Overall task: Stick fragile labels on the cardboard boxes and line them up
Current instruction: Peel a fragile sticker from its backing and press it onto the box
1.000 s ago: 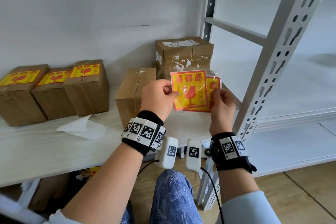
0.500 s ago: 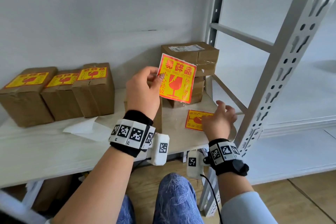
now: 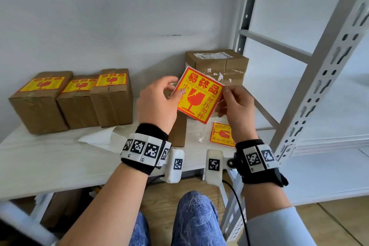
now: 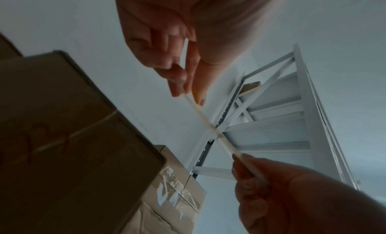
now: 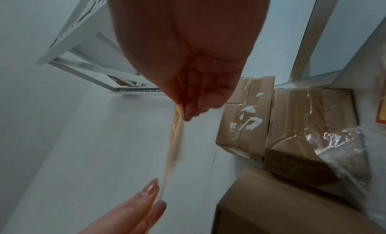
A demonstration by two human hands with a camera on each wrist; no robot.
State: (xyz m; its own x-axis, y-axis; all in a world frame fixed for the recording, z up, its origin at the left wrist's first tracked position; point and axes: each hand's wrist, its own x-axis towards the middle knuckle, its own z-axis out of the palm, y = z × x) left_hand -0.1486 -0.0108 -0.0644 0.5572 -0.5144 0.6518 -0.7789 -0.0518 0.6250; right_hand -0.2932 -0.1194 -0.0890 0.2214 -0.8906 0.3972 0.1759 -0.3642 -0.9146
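Note:
A yellow-and-red fragile label is held up in the air, tilted, between both hands. My left hand pinches its left edge and my right hand pinches its upper right corner. Both wrist views show the label edge-on, with the left hand and the right hand gripping it. A plain cardboard box stands just behind my left wrist, mostly hidden. Three labelled boxes stand in a row at the left.
A clear bag with more labels lies on the white shelf board under my right hand. White backing paper lies before the labelled boxes. Stacked taped boxes sit at the back. A metal rack upright rises on the right.
My right hand laid the bag of labels on the shelf board, then came up and took the label's corner. The left hand kept hold of the single label and tilted it.

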